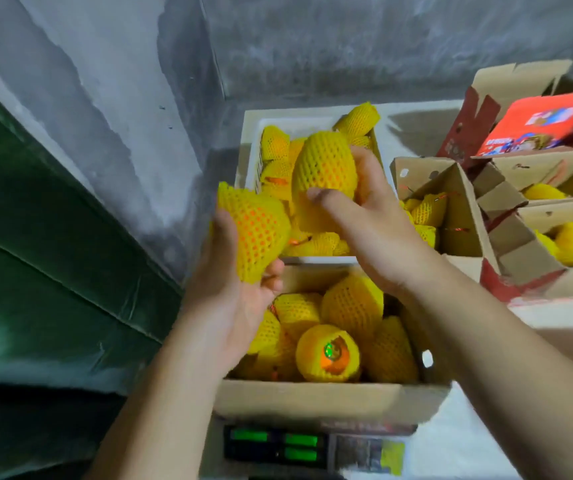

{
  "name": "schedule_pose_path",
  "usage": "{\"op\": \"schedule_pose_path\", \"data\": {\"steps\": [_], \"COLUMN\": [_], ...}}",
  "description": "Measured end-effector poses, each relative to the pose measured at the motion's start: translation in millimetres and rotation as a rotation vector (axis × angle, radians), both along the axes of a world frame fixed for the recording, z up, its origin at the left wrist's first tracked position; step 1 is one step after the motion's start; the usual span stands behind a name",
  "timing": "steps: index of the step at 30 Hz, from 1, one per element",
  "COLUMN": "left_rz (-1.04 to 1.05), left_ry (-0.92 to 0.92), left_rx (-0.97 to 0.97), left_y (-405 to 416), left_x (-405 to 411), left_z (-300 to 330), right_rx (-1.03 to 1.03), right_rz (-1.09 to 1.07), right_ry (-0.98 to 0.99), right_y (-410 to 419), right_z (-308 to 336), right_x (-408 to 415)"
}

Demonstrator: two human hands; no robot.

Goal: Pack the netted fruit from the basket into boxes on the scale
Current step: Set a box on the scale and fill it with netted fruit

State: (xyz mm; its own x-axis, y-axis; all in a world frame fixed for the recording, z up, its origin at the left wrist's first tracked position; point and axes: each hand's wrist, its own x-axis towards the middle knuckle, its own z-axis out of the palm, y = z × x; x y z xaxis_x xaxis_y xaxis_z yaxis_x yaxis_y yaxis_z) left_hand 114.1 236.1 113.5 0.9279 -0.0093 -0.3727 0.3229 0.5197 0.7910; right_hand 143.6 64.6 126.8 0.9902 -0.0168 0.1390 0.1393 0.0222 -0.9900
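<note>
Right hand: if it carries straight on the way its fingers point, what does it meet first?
Probably the netted fruit piled in the white basket. The right hand, gripping a netted fruit, points up-left over that pile, though depth is unclear.

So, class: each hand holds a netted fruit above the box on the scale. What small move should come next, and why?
Probably lower the left hand and set its netted fruit into the box on the scale: it hangs nearest the box's left side, where a gap shows.
</note>
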Motion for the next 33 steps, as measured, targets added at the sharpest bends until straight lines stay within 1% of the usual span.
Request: {"op": "schedule_pose_path", "data": {"steps": [2,5,6,7,8,10,11,12,13,15,16,18,20,21,22,25,29,33], "left_rz": [0.023,0.009,-0.001,-0.005,-0.003,-0.003,-0.008,-0.016,-0.021,-0.050,-0.081,-0.158,-0.225,-0.257,-0.291,-0.353,-0.323,-0.360], "left_ry": [0.028,0.034,0.034,0.038,0.046,0.035,0.024,0.011,0.000,-0.030,-0.046,-0.084,-0.143,-0.187,-0.239,-0.360,-0.423,-0.482], "left_rx": [-0.056,-0.052,-0.038,-0.015,0.004,0.012,0.011,0.012,0.016,0.011,-0.004,-0.030,-0.002,0.029,0.069,0.209,0.348,0.413], "left_y": [31.7,69.3,79.0,86.6,93.5,103.4,106.7,109.5,111.7,117.2,119.7,122.5,121.6,119.9,118.0,115.1,122.5,123.5], "left_x": [-34.4,-72.5,-81.3,-89.2,-95.5,-108.6,-115.6,-122.2,-128.5,-138.2,-142.1,-148.5,-153.7,-156.3,-159.2,-167.1,-172.1,-173.9], "left_z": [-4.5,-12.7,-14.1,-14.1,-14.5,-13.3,-11.8,-10.6,-8.6,-7.8,-7.5,-6.5,-6.6,-7.0,-7.5,-7.9,-7.6,-7.2], "right_rx": [-0.083,-0.222,-0.314,-0.462,-0.670,-1.140,-1.290,-1.334,-1.302,-1.156,-1.066,-0.761,-0.423,-0.292,-0.205,-0.063,0.172,0.262], "right_rz": [-0.003,-0.005,-0.021,-0.041,-0.043,-0.014,-0.018,-0.035,-0.064,-0.103,-0.087,0.017,0.152,0.200,0.219,0.174,0.191,0.150], "right_ry": [-0.044,-0.029,-0.021,-0.002,0.042,0.196,0.251,0.270,0.252,0.152,0.110,0.094,0.151,0.184,0.202,0.213,0.285,0.254], "right_y": [11.9,35.0,43.1,50.8,57.2,65.1,67.0,68.4,69.6,73.9,78.0,91.3,108.2,115.7,122.2,132.1,132.5,135.0], "right_z": [0.8,-9.2,-13.0,-16.9,-20.5,-23.4,-22.3,-19.7,-15.5,-6.4,-2.5,5.5,12.4,14.2,15.0,18.0,22.7,21.8], "right_x": [-33.5,-72.7,-81.6,-87.6,-91.6,-98.5,-102.4,-106.9,-112.2,-126.3,-134.4,-153.2,-171.8,-178.8,-183.9,-191.3,-197.4,-202.9]}}
